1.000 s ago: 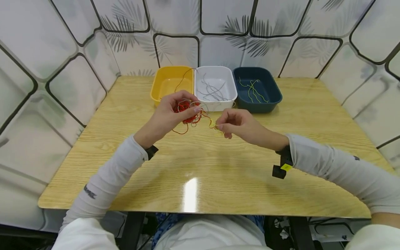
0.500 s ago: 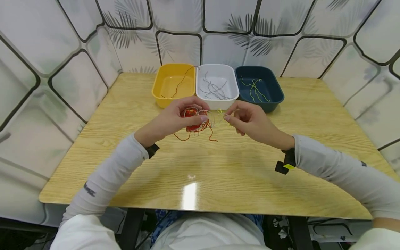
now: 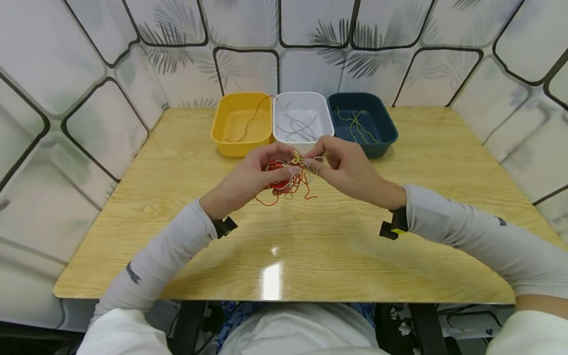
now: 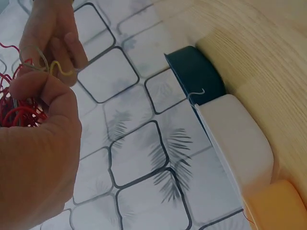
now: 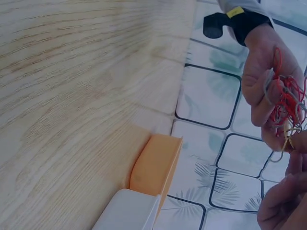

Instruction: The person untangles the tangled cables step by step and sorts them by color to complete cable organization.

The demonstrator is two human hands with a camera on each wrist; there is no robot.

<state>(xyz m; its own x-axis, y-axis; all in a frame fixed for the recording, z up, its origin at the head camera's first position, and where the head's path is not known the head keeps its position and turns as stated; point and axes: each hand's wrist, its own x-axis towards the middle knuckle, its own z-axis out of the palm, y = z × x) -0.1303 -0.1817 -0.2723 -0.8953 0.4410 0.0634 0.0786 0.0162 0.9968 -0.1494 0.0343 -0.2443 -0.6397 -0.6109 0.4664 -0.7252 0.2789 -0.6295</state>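
Left hand (image 3: 244,180) fingers curled round red-gray string tangle (image 5: 289,103), thumb on near side. Right hand (image 3: 350,172) thumb and forefinger pinch tangle's edge; exact strand unclear. Yellow loop (image 3: 296,158) between both hands' fingertips. White bin (image 3: 320,106) just beyond fingers, yellow bin (image 3: 239,106) left, blue bin (image 3: 385,123) right.

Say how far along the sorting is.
Looks sorted: a red thread in the yellow bin, grey threads in the white bin, yellow threads in the blue bin. In hand: left grip holding a tangle, right grip pinching its edge. Remaining, apparently: its red, pale and yellow strands.
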